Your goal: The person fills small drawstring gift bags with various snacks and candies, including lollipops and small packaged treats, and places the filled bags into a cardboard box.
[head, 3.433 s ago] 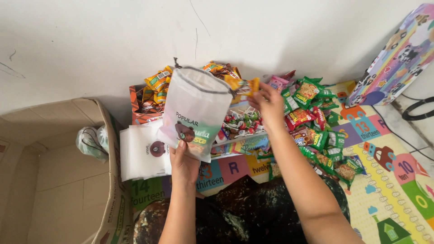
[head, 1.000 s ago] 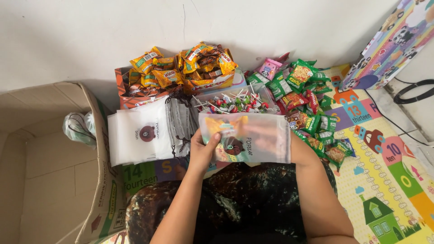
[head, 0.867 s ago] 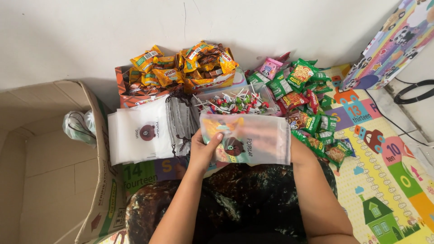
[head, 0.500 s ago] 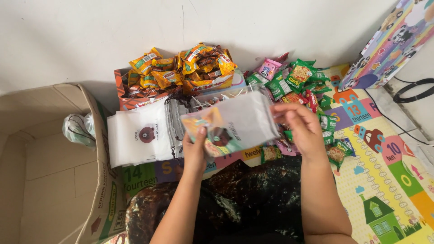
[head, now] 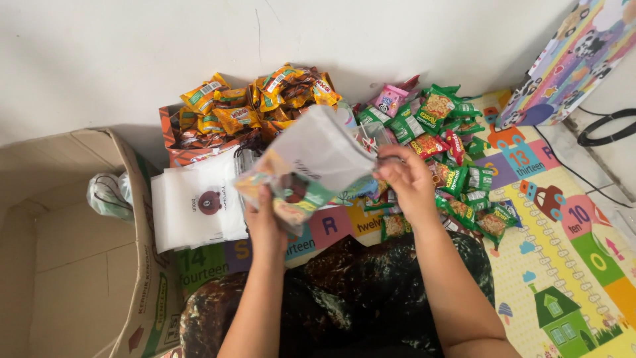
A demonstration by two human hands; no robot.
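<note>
My left hand (head: 265, 222) grips the lower end of a frosted plastic pouch (head: 306, 166) filled with snack packets, held tilted above the mat. My right hand (head: 405, 180) pinches the pouch's upper right edge. Just left of it, a stack of empty white pouches (head: 197, 205) with a round brown bear mark lies flat on the mat. Beyond my hands sit orange snack packets (head: 255, 103) in an open carton. Green snack packets (head: 457, 172) spread to the right.
A large open cardboard box (head: 73, 265) stands at the left, a knotted plastic bag (head: 106, 193) inside it. A colourful number play mat (head: 570, 258) covers the floor. A folded mat (head: 573, 59) leans on the white wall at the right, near a black cable (head: 606, 129).
The pouch went from being held upright while my right hand reached into the snacks, to lying flat between both hands, and now it tilts up with my right hand at its top edge.
</note>
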